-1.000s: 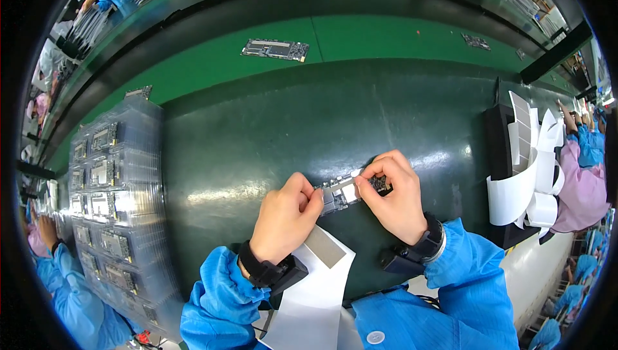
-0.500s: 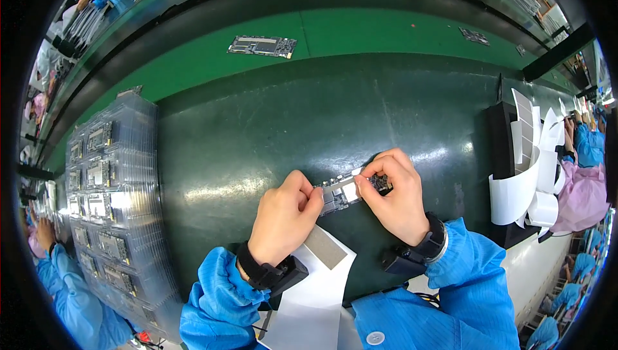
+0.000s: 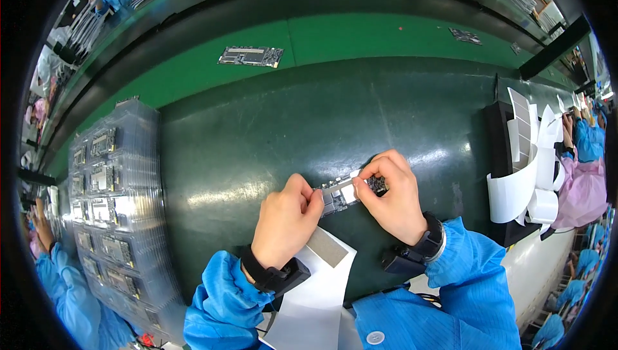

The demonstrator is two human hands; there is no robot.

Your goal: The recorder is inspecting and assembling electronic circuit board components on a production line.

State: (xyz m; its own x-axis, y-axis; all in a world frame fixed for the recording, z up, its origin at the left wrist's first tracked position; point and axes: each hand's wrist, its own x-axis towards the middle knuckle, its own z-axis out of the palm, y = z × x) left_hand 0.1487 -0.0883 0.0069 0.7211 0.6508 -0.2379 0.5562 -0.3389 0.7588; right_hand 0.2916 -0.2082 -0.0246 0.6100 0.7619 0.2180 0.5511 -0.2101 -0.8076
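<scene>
A dark circuit board (image 3: 348, 204) lies on the green bench between my hands, partly hidden by the fingers. A narrow grey strip (image 3: 338, 186) stretches across its top. My left hand (image 3: 286, 218) pinches the strip's left end with thumb and forefinger. At the other end my right hand (image 3: 394, 192) is closed in a pinch too, its fingertips low over the board. Whether the strip lies flat on the board or just above it I cannot tell. Below the left hand a white backing sheet (image 3: 309, 305) hangs over the bench's near edge, with a grey patch (image 3: 327, 248) on it.
A tall stack of clear plastic trays (image 3: 145, 176) with circuit boards stands at the left. Across the far side runs a green conveyor belt (image 3: 347, 35) carrying another board (image 3: 251, 56). At the right, a black holder (image 3: 499, 138) contains curled white sheets (image 3: 512, 195). Co-workers sit on both sides.
The boards on the conveyor belt have shifted left. My hands keep nearly the same pose over the board. A co-worker's hand at the far left has risen a little.
</scene>
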